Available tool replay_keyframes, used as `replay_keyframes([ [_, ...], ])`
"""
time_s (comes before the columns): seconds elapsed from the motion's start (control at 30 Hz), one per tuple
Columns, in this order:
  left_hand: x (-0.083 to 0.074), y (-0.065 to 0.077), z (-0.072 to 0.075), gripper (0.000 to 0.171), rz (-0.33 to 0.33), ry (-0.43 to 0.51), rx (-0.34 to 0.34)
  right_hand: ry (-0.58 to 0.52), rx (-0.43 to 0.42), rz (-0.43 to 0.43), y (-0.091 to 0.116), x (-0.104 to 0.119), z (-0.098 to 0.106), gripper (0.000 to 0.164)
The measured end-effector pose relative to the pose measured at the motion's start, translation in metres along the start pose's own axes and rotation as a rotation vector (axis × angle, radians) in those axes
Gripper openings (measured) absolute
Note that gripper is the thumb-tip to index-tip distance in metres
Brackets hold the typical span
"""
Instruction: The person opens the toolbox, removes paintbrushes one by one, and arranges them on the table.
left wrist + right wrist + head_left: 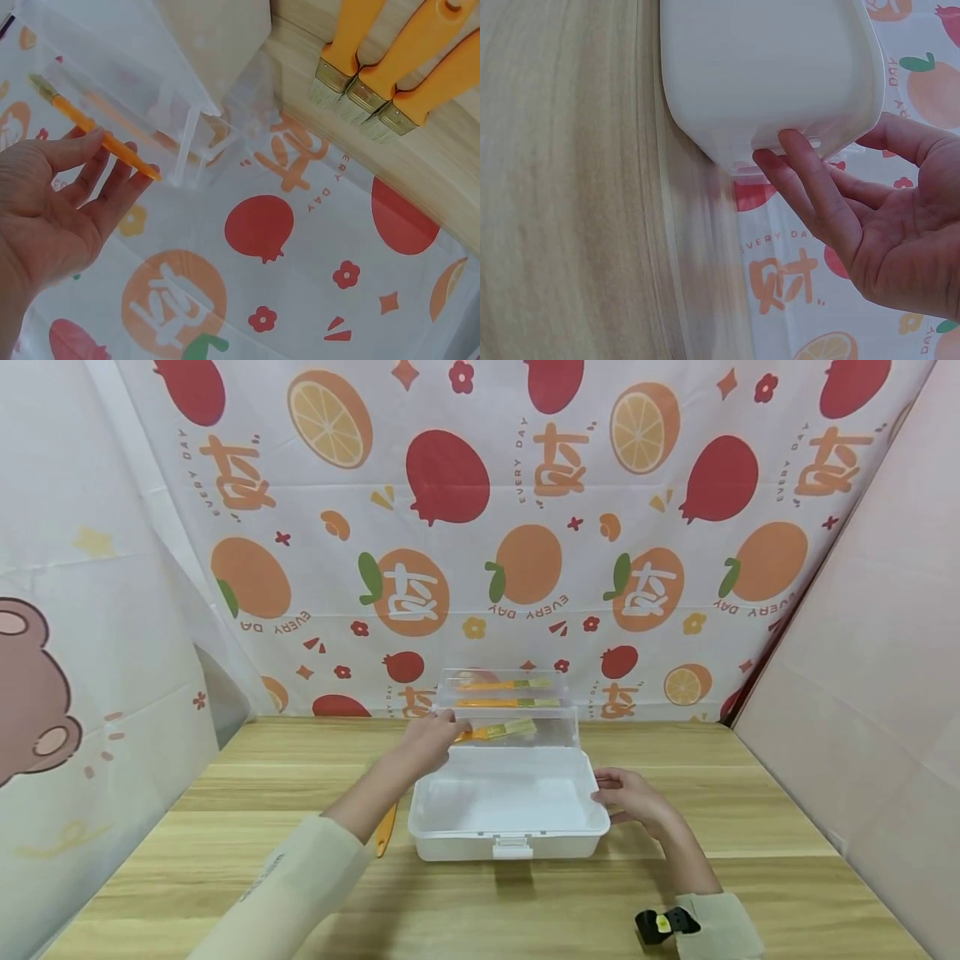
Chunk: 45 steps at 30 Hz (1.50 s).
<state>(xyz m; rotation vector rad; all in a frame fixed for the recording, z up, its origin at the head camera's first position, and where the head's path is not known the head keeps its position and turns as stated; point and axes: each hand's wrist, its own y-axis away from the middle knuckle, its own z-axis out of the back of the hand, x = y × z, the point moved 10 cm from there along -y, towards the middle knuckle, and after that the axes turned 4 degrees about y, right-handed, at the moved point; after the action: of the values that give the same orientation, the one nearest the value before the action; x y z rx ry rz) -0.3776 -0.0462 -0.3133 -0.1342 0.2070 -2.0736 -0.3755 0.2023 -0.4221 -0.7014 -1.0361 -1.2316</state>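
My left hand (433, 742) pinches a paintbrush (491, 731) by its orange handle, over the back of an open white storage box (512, 847). In the left wrist view the brush (112, 144) lies between thumb and fingertips, bristles pointing away from the box. The box's clear lid (573, 727) stands raised behind it, and two more orange-handled brush shapes (506, 702) show there. At the box's right end, my right hand (633, 797) holds the side near the rim; in the right wrist view two fingertips (791, 142) press the end wall.
Three orange-handled paintbrushes (375, 82) lie side by side on the wooden table (247, 827), left of the box and partly hidden by my left forearm in the head view. A fruit-printed cloth (570, 585) hangs behind the table; pale cloths hang at both sides.
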Motion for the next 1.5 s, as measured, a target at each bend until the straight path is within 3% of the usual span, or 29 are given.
replay_keyframes([
  [0.3,0.007,0.010,0.000,0.046,0.040,0.048,0.041,-0.003,-0.001,-0.001,-0.001,-0.001,0.000,0.046],
  [0.67,0.018,0.024,0.006,0.049,0.081,0.112,0.012,-0.009,0.007,0.005,-0.002,-0.001,0.000,0.046],
  [1.5,0.050,0.065,0.015,0.041,0.106,0.105,-0.027,-0.003,-0.001,0.001,-0.001,0.000,0.000,0.046],
])
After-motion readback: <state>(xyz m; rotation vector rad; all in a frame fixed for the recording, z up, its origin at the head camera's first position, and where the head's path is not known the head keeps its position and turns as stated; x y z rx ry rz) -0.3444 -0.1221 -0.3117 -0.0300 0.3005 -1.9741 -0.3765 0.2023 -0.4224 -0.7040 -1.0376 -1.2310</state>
